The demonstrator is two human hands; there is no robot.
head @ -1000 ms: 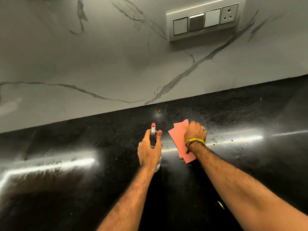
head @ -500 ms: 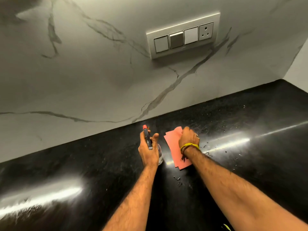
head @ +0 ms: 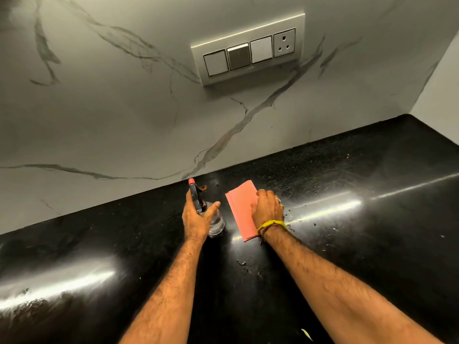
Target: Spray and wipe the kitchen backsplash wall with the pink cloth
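Observation:
The white marble backsplash wall (head: 119,115) with grey veins rises behind the black countertop (head: 347,219). My left hand (head: 197,219) grips a clear spray bottle (head: 214,220) with a black head and red nozzle, standing on the counter with the nozzle toward the wall. To its right, the folded pink cloth (head: 239,204) lies flat on the counter. My right hand (head: 267,209) rests on the cloth's right side, fingers bent over it; whether it grips the cloth is unclear.
A steel switch plate (head: 248,49) with three switches and a socket juts from the wall above the hands. A side wall (head: 439,103) closes the counter at the right. Water droplets dot the counter near the cloth. A small yellow-green scrap (head: 306,334) lies at the near edge.
The view has tilted up and left, so more wall and the right corner show. Both hands stay on the bottle and the cloth at the same spot on the counter.

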